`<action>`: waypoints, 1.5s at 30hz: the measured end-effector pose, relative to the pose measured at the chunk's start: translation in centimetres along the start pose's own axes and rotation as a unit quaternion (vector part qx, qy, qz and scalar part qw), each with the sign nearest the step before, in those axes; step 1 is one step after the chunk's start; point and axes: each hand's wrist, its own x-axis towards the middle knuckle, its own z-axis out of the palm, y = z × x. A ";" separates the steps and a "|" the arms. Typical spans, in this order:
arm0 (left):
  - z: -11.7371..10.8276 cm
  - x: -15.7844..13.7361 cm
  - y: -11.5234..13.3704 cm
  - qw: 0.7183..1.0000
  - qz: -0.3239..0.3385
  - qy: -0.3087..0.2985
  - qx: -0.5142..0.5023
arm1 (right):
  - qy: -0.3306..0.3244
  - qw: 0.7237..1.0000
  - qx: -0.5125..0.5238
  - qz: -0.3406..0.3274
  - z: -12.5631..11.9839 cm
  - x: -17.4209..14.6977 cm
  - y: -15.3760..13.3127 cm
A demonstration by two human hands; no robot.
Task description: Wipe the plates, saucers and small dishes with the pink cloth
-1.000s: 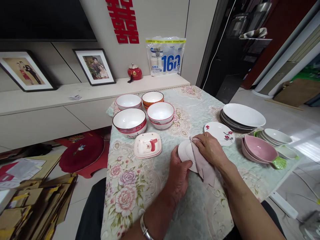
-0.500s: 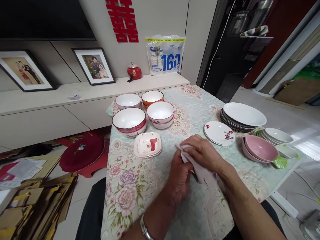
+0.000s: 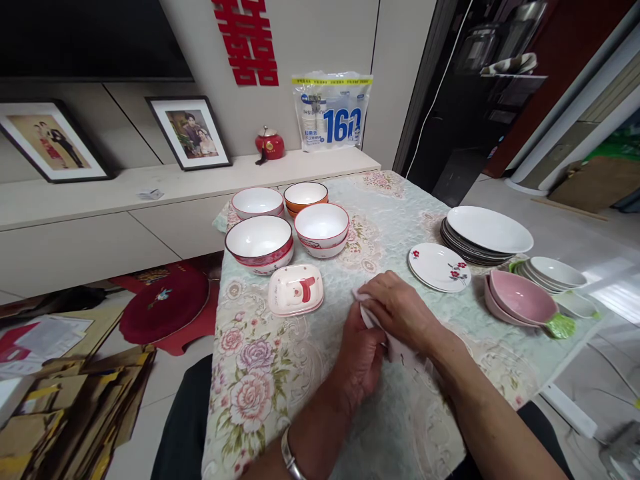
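Above the front middle of the table, both hands are close together around a pale cloth (image 3: 404,355). My right hand (image 3: 400,308) is closed over the cloth from above, with its fingers bent over the top. My left hand (image 3: 361,353) is closed just below it, thumb pressed inward. What lies inside that grip is covered by cloth and fingers. To the left of the hands rests a rectangular dish with a bear picture (image 3: 296,291), stacked on another. Small flowered plates (image 3: 439,267) lie to the right, apart from the hands.
Stacked bowls (image 3: 259,239) stand at the back left of the flowered tablecloth (image 3: 260,373). On the right are stacked large plates (image 3: 489,229), pink bowls (image 3: 523,298) and small white bowls (image 3: 556,272). Behind, a cabinet (image 3: 190,183) holds frames, a red jar (image 3: 270,144) and a bag of cups (image 3: 333,113).
My right hand has shifted slightly to the left and lower over the cloth, and less of the cloth shows. My left hand stays nearly in place. The dishes have not moved.
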 end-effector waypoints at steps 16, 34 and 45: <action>0.1 0.3 -0.1 0.997 0.052 0.064 -0.002 | 0.039 0.989 -0.044 0.138 0.2 -0.4 2.3; 0.0 0.2 0.4 1.000 0.007 -0.007 0.005 | 0.040 0.988 -0.038 0.144 0.3 -0.3 1.8; -0.2 0.5 0.2 1.000 0.017 -0.018 0.013 | 0.043 0.994 0.076 0.071 0.2 -0.5 3.1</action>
